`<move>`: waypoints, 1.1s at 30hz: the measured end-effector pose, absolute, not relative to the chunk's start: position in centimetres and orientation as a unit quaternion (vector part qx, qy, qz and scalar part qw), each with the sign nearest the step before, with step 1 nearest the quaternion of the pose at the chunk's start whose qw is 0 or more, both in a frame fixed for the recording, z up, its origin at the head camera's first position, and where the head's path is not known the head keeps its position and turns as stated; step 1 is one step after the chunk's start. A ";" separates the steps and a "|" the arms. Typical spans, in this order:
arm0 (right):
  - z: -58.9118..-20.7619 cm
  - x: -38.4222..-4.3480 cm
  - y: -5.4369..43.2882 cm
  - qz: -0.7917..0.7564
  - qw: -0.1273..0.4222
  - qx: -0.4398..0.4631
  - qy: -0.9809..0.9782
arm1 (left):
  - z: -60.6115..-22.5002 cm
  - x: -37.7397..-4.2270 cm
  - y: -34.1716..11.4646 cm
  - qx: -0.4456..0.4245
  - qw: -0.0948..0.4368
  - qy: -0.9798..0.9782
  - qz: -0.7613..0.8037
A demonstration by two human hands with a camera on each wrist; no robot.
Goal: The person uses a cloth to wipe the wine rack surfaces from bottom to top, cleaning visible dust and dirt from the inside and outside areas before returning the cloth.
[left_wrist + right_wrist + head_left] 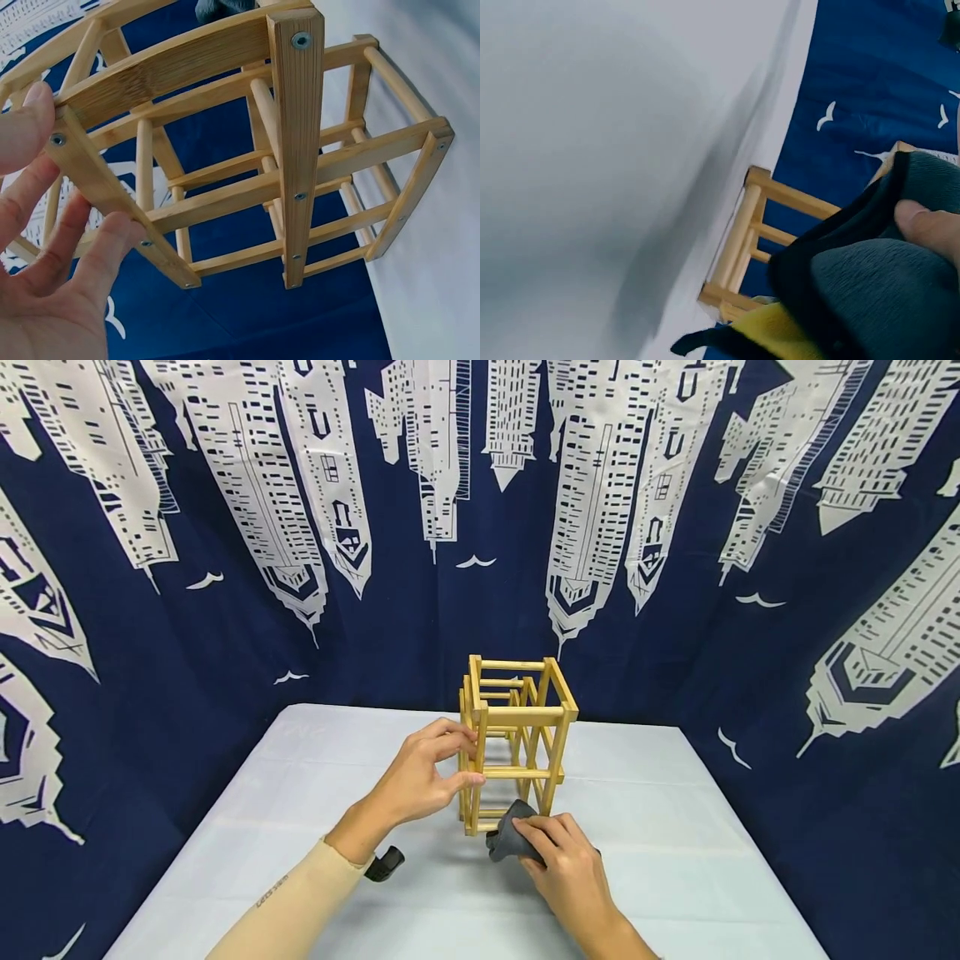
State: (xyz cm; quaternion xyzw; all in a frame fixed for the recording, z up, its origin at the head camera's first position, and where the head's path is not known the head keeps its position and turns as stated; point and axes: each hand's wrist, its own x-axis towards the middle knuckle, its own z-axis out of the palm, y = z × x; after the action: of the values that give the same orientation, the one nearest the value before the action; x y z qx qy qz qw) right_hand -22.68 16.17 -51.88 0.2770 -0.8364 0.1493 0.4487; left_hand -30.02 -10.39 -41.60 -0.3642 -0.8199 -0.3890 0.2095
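Note:
A light wooden rack of slats and round rods stands on the table, with small metal screws showing along its slats in the left wrist view. My left hand grips its near left upright, thumb in front and fingers at the side. At the rack's lower front, my right hand holds a bunched dark grey cloth against or close to the bottom right part; whether they touch is unclear. Black edging and a yellow side of the cloth show in the right wrist view.
A white-covered table lies under the rack. Behind and beside it hangs a navy cloth printed with white upside-down buildings and birds. A black strap-like piece sits at my left wrist.

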 end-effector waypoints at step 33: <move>-49.6 -24.5 11.4 0.342 0.537 0.316 -0.704 | -41.1 -30.5 -11.2 -0.375 0.156 -0.807 -0.428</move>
State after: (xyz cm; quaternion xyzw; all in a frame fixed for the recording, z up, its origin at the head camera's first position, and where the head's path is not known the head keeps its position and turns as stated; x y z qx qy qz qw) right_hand -24.46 11.42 -49.59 0.3163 -0.7035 0.3417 0.5369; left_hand -30.52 -11.16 -41.14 -0.3748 -0.8072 -0.4283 0.1565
